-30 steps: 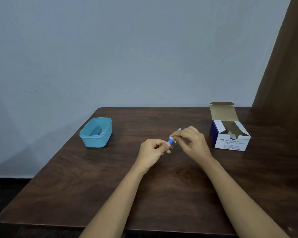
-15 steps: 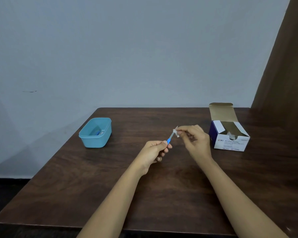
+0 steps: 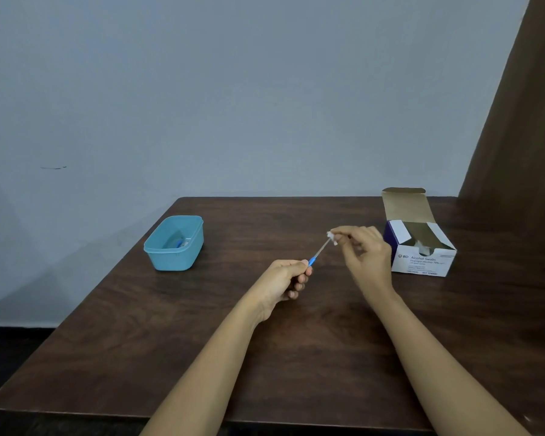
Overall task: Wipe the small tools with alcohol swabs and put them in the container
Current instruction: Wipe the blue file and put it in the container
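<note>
Bare table [image 3: 202,335] lay open between the blue container [image 3: 174,243] at left and the open swab box [image 3: 420,247] at right; 2 hands, held mid-table, blocked the centre.

teal container [image 3: 174,243], blue-handled tool [image 3: 312,261], white swab [image 3: 332,237], white/purple box [image 3: 422,251], dk brown table [image 3: 202,341]

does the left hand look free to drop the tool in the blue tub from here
Probably yes: the left hand grips the tool by its blue handle, and only bare table lies between it and the open blue tub.
</note>
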Demonstrator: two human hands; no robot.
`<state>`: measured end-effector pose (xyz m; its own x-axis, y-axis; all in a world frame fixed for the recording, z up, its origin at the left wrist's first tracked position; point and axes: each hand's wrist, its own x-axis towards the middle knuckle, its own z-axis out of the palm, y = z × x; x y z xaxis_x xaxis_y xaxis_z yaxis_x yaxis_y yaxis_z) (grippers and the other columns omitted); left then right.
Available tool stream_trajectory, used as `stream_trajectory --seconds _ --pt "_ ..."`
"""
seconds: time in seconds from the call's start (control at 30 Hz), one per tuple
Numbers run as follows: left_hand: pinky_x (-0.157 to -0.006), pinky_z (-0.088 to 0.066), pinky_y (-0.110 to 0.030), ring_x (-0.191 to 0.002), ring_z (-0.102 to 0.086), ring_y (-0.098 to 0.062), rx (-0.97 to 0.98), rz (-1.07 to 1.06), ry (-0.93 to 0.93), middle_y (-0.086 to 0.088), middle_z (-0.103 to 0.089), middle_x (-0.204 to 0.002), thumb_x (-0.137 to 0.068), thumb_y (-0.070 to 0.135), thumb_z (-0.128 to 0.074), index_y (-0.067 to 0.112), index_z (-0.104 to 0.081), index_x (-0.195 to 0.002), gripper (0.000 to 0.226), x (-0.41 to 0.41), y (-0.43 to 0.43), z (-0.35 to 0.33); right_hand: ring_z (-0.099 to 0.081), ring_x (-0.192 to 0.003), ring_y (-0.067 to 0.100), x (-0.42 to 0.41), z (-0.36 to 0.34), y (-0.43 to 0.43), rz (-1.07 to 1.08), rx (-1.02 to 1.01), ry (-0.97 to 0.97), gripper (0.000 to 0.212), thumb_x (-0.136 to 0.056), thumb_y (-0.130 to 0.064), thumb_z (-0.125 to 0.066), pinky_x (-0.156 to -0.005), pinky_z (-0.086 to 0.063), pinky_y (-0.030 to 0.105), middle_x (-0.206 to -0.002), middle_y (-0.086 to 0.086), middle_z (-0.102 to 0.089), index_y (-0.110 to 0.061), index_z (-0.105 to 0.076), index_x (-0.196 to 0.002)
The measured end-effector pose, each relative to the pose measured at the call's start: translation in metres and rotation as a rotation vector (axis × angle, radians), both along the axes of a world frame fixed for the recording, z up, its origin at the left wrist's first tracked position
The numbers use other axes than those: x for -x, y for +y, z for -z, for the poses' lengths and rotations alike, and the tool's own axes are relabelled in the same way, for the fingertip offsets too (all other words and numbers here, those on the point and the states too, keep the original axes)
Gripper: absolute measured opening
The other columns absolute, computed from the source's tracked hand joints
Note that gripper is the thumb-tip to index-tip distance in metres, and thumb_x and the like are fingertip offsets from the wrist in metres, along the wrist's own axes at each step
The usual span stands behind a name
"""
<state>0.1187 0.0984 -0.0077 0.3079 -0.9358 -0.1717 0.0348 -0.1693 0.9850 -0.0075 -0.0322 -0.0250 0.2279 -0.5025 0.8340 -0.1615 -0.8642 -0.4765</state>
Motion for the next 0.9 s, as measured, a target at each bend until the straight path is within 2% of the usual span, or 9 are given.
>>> stream_trajectory --seconds 0.1,0.2,0.33,0.5,0.57,0.63,0.73,0.83,0.9 --pt "-0.049 -0.031 -0.017 -0.053 -0.040 -0.003 0.014 -0.012 0.020 0.009 -0.045 -0.059 -0.100 0.024 -0.045 0.017 -0.059 -0.076 0.029 0.000 0.000 0.000 -0.055 -0.080 0.010 -0.002 0.000 0.007 -0.118 0.107 0.062 0.019 -0.089 -0.023 -0.059 -0.069 -0.047 0.023 -0.084 -0.015 -0.068 -0.014 -0.075 -0.089" --pt "-0.049 -0.030 -0.017 -0.052 -0.039 -0.004 0.026 -0.027 0.046 0.008 -0.043 -0.059 -0.101 0.022 -0.044 0.016 -0.058 -0.076 0.029 -0.001 0.001 -0.001 -0.058 -0.080 0.014 -0.005 0.004 0.006 -0.211 0.222 0.208 0.014 -0.087 -0.013 -0.061 -0.072 -0.047 0.023 -0.086 -0.008 -0.071 -0.013 -0.075 -0.091" --pt "-0.050 -0.029 -0.018 -0.052 -0.037 -0.004 0.029 -0.001 0.047 0.008 -0.041 -0.058 -0.101 0.022 -0.043 0.017 -0.056 -0.074 0.030 -0.001 0.001 -0.001 -0.057 -0.078 0.015 -0.004 0.004 0.000 -0.125 0.197 0.169 0.016 -0.087 -0.014 -0.059 -0.072 -0.044 0.020 -0.084 -0.009 -0.071 -0.014 -0.075 -0.091" --pt "-0.049 -0.029 -0.016 -0.053 -0.035 -0.003 0.014 0.043 0.016 0.010 -0.041 -0.057 -0.101 0.023 -0.043 0.019 -0.055 -0.072 0.031 0.001 0.001 -0.001 -0.053 -0.077 0.010 0.002 0.001 -0.006 -0.005 0.003 0.073 0.008 -0.087 -0.014 -0.068 -0.064 -0.045 0.023 -0.081 -0.012 -0.070 -0.019 -0.074 -0.088" --pt "-0.049 -0.030 -0.016 -0.054 -0.037 -0.003 0.017 0.023 0.017 0.009 -0.042 -0.059 -0.101 0.024 -0.044 0.018 -0.057 -0.074 0.031 0.001 0.001 -0.001 -0.055 -0.077 0.007 0.002 0.000 -0.005 -0.022 -0.166 0.026 0.011 -0.088 -0.014 -0.067 -0.064 -0.045 0.019 -0.080 -0.011 -0.070 -0.022 -0.074 -0.090" --pt "-0.050 -0.032 -0.016 -0.055 -0.040 -0.004 0.029 -0.034 0.019 0.008 -0.046 -0.061 -0.100 0.025 -0.046 0.016 -0.062 -0.076 0.030 0.000 0.001 0.000 -0.062 -0.078 0.008 0.001 -0.002 -0.004 -0.084 -0.373 -0.070 0.011 -0.088 -0.015 -0.066 -0.068 -0.048 0.021 -0.082 -0.009 -0.071 -0.024 -0.072 -0.092" --pt "-0.051 -0.035 -0.016 -0.059 -0.044 -0.003 0.070 -0.141 0.013 0.008 -0.052 -0.065 -0.099 0.025 -0.050 0.014 -0.072 -0.082 0.029 -0.001 0.000 0.001 -0.068 -0.086 0.007 -0.001 -0.002 -0.003 -0.148 -0.572 -0.151 0.010 -0.089 -0.018 -0.067 -0.078 -0.052 0.026 -0.087 -0.008 -0.073 -0.028 -0.070 -0.090" --pt "-0.054 -0.039 -0.016 -0.062 -0.046 -0.003 0.098 -0.207 0.016 0.008 -0.057 -0.069 -0.098 0.024 -0.053 0.015 -0.075 -0.089 0.025 -0.002 0.000 0.001 -0.067 -0.089 0.001 -0.003 -0.004 0.001 -0.213 -0.706 -0.179 0.011 -0.089 -0.017 -0.067 -0.081 -0.049 0.019 -0.092 -0.008 -0.073 -0.027 -0.069 -0.091" --pt "-0.055 -0.040 -0.016 -0.062 -0.048 -0.003 0.119 -0.232 0.016 0.007 -0.059 -0.070 -0.097 0.022 -0.054 0.014 -0.075 -0.092 0.023 -0.002 0.000 0.001 -0.067 -0.084 -0.004 -0.004 -0.005 0.004 -0.248 -0.751 -0.172 0.008 -0.089 -0.016 -0.066 -0.076 -0.049 0.011 -0.090 -0.008 -0.072 -0.021 -0.069 -0.095"
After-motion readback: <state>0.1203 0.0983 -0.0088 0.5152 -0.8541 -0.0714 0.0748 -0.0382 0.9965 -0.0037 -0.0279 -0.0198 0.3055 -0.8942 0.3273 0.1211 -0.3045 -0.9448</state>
